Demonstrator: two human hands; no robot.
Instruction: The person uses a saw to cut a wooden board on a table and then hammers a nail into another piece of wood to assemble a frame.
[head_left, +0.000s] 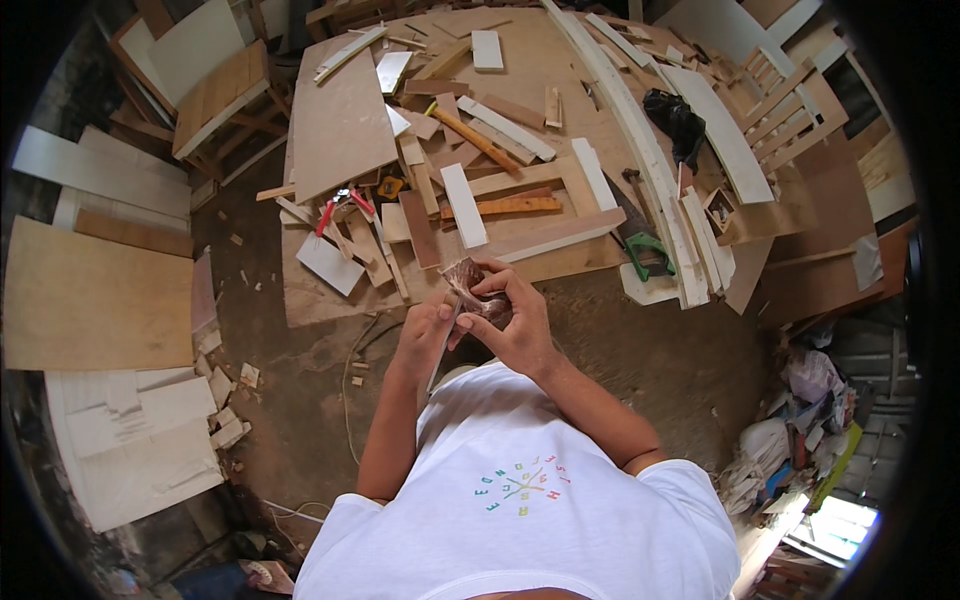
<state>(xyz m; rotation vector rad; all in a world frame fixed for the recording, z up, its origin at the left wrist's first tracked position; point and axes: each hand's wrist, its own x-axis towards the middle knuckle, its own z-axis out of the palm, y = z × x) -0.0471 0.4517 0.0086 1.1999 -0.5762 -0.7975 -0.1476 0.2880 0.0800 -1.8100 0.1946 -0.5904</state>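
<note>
In front of my chest, both hands are closed around small things. My right hand (522,312) grips a dark brown, pale-streaked curved piece (466,275); its material I cannot make out. Beside it, my left hand (425,332) pinches a thin grey flat bar (441,352) that slants down toward my shirt. The bar's upper end meets the brown piece, and the fingers hide part of both. My hands are just short of the workbench's near edge.
Scattered wood offcuts (463,205) cover the workbench (335,140), with a yellow-handled hammer (478,138), red-handled pliers (345,205), a yellow tape measure (391,187) and a green-handled saw (643,240). Long pale boards (640,130) cross the right side. Sheets of board (100,295) lean at left.
</note>
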